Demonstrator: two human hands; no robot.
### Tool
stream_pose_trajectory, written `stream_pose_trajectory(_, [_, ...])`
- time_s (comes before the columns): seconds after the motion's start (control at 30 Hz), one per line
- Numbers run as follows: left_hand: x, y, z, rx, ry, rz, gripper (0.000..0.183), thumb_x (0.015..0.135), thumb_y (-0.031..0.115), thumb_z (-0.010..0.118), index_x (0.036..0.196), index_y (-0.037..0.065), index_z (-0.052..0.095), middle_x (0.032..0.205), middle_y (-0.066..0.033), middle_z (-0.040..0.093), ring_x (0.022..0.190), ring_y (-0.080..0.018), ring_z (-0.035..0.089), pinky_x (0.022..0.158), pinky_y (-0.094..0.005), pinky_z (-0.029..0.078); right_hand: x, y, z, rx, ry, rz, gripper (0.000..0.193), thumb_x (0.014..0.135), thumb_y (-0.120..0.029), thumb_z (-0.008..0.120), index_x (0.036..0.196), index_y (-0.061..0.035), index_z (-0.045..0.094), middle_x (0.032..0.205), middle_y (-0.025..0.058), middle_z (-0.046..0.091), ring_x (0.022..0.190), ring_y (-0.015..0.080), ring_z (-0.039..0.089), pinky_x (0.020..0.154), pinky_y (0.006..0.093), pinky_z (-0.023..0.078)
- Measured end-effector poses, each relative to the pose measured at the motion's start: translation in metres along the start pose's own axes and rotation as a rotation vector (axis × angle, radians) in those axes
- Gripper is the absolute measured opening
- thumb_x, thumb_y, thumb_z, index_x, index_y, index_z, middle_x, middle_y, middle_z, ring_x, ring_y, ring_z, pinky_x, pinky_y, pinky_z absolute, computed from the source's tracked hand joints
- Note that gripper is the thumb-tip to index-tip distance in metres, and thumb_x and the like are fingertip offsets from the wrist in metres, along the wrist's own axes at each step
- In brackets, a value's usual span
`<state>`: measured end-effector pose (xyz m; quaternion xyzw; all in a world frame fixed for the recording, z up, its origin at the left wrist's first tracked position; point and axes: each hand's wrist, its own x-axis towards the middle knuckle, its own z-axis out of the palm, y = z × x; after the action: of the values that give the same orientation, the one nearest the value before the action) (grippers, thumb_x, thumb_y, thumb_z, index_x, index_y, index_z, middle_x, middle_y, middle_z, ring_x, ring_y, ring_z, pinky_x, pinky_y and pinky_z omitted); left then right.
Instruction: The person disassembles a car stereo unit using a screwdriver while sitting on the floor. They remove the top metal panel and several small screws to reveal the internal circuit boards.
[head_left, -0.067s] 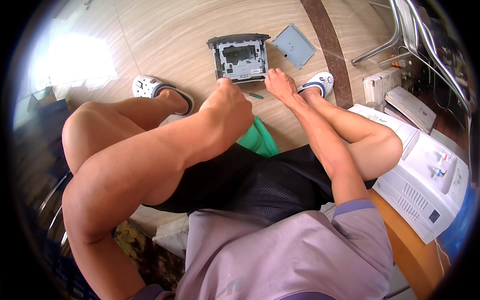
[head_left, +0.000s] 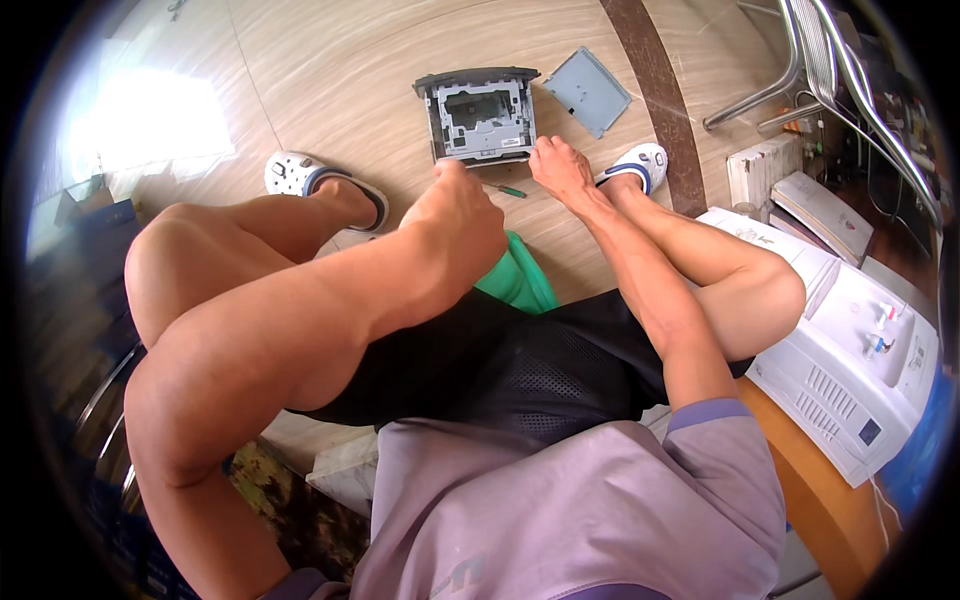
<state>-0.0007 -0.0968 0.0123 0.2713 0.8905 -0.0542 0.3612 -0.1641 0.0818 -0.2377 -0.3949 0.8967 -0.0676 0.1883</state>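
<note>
A car-stereo-like unit [head_left: 487, 112] lies on the floor in front of me, its metal frame and inner mechanism exposed and its dark front panel on the far side. Fingers of my right hand [head_left: 562, 170] pinch at its near right corner. My left hand [head_left: 455, 210] is closed at its near left edge; the back of the hand hides whatever the fingers may hold. On the floor between my hands lies a small screwdriver [head_left: 512, 191] with a green handle. A flat grey cover plate [head_left: 588, 92] rests to the right of the unit.
My feet in white clogs [head_left: 645, 165] flank the unit. Green fabric [head_left: 517, 275] shows below my left hand. A white water dispenser [head_left: 840, 350] lies at the right, near a metal-legged chair [head_left: 800, 60]. A dark strip [head_left: 655, 80] crosses the tiled floor.
My left hand has shifted very slightly at the unit's near edge. The right hand, the unit and the plate look unmoved.
</note>
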Motion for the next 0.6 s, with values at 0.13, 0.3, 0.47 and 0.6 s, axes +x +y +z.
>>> stream_pose_trajectory(0.13, [0.003,0.017,0.006,-0.058,-0.045,0.110,0.027,0.086,0.025,0.067,0.109,0.013,0.075,0.110,-0.0056,0.072,0.108,-0.0274,0.065,0.097,-0.0467,0.044,0.000,0.003,-0.001,0.040,0.003,0.027,0.025,0.095,-0.024,0.052,0.096,0.0003,0.057,0.096,0.0241,0.063,0.086,0.0445,0.064,0.078,0.0527,0.053])
stream_pose_trajectory(0.3, [0.001,0.020,0.008,-0.091,-0.119,0.106,0.027,0.086,0.025,0.067,0.109,0.012,0.075,0.109,-0.0071,0.072,0.108,-0.0280,0.065,0.098,-0.0471,0.043,0.004,-0.009,0.001,0.067,0.007,0.052,0.021,0.093,-0.020,0.054,0.095,0.0004,0.057,0.097,0.0244,0.063,0.089,0.0441,0.063,0.078,0.0515,0.053])
stream_pose_trajectory(0.47, [0.010,0.009,0.007,-0.016,-0.109,0.083,0.029,0.083,0.026,0.070,0.109,0.012,0.075,0.111,-0.0073,0.071,0.109,-0.0282,0.065,0.099,-0.0473,0.042,0.004,0.000,0.002,0.077,-0.005,0.060,0.019,0.092,-0.019,0.055,0.096,0.0000,0.058,0.099,0.0236,0.063,0.090,0.0433,0.063,0.080,0.0512,0.052])
stream_pose_trajectory(0.6, [0.006,0.009,0.008,-0.028,-0.149,0.084,0.032,0.082,0.027,0.072,0.110,0.012,0.074,0.112,-0.0073,0.071,0.111,-0.0284,0.064,0.099,-0.0474,0.042,0.005,-0.009,-0.003,0.106,-0.025,0.045,0.026,0.090,-0.019,0.054,0.101,0.0045,0.059,0.106,0.0268,0.063,0.094,0.0436,0.066,0.083,0.0510,0.054])
